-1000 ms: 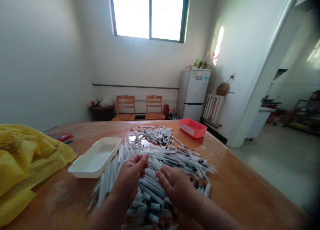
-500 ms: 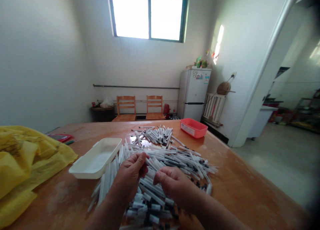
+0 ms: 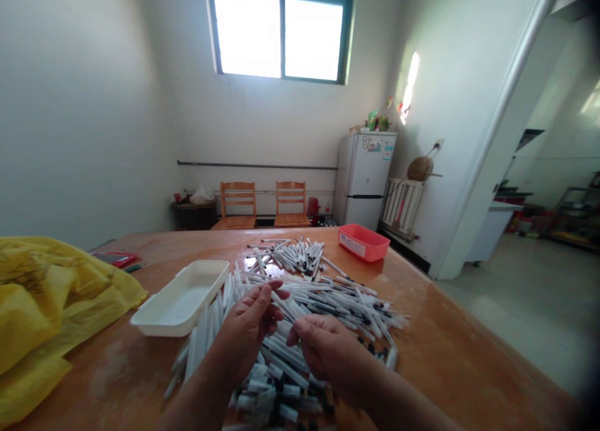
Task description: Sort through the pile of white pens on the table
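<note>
White and clear pen tubes (image 3: 347, 300) lie in a wide heap on the wooden table, with a smaller pile of thin white pieces (image 3: 300, 256) behind it. Clear and black caps (image 3: 285, 396) are spread near the front. Over the heap, my left hand (image 3: 257, 309) has its fingers parted, close to the end of a pale tube. My right hand (image 3: 321, 340) is closed, with thumb and finger pinched at the other end of what looks like this tube; its contents are hard to separate from the heap behind.
A white tray (image 3: 152, 312) stands left of the heap, beside a yellow plastic bag (image 3: 28, 312). At the back right sits a red basket (image 3: 370, 251). Two wooden chairs (image 3: 238, 222) are beyond the table, near a fridge (image 3: 368, 168).
My left hand's fingers have opened and spread from their earlier pinch. My right hand has barely moved and stays closed.
</note>
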`<state>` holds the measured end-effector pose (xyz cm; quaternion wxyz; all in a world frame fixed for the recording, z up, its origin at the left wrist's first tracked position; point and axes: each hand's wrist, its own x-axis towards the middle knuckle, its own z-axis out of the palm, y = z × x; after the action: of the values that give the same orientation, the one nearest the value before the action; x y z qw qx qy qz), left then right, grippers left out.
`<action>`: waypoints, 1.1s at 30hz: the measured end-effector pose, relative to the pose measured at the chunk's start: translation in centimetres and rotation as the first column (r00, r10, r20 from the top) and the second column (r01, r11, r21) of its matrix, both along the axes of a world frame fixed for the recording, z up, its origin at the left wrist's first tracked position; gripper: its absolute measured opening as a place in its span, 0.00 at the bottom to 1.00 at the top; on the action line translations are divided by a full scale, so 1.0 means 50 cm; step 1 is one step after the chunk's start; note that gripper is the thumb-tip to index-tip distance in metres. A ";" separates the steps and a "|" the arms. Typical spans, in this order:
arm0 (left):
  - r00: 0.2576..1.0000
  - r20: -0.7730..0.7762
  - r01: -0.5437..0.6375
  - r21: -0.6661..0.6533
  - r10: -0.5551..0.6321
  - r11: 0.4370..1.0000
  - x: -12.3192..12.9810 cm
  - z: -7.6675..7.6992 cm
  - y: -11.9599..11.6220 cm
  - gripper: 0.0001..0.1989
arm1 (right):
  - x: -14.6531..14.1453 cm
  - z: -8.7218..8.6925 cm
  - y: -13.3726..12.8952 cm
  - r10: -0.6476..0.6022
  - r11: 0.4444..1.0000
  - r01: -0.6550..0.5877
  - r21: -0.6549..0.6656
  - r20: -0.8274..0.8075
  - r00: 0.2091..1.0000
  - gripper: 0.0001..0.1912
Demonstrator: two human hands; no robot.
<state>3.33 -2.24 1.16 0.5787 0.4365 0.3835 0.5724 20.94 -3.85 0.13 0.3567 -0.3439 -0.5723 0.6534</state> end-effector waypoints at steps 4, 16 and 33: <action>0.999 0.032 0.003 -0.013 -0.003 1.000 -0.003 0.005 0.000 0.15 | 0.005 0.005 0.002 0.060 0.996 -0.065 -0.067 -0.076 0.995 0.18; 0.958 -0.190 -0.224 -0.030 0.214 0.974 0.003 -0.014 0.003 0.20 | -0.006 -0.002 -0.012 -0.422 0.753 0.048 0.657 0.426 0.800 0.17; 0.981 -0.089 -0.179 -0.054 0.174 0.982 0.013 -0.013 0.002 0.19 | 0.000 0.005 -0.004 -0.408 0.744 0.006 0.668 0.447 0.796 0.19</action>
<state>4.00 -2.16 0.51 0.5222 0.4061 0.4622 0.5906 20.95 -4.05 0.37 0.3384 -0.4450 -0.7934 0.2409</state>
